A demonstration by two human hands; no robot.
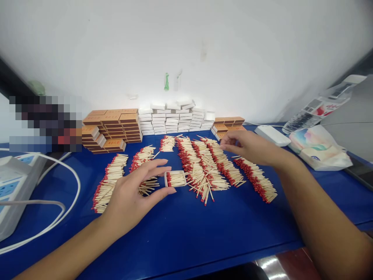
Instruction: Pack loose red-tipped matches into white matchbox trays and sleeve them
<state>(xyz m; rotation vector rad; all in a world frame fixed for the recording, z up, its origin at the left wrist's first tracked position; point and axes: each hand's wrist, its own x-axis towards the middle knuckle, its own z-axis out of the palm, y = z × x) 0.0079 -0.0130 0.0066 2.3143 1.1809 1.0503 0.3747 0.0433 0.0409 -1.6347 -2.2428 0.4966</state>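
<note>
A small white matchbox tray [176, 179], filled with red-headed matches, lies on the blue table. My left hand [136, 184] has its thumb and fingertips closed around the tray's left end, one on each long side. Further back on the right, my right hand [240, 144] is curled, thumb and forefinger close together, over the far end of a row of matches [220, 157]. Whatever its fingertips hold, if anything, is hidden. Other rows of matches [112, 181] spread to both sides of the tray, and one dense pile [198, 167] reaches its right end.
White trays [171, 121] are stacked along the wall between brown matchboxes [113, 126] and a smaller brown stack [229, 123]. On the left stands a power strip [17, 182] with white cables. A white adapter [272, 135], tissue pack [319, 149] and plastic bottle [317, 107] are at right.
</note>
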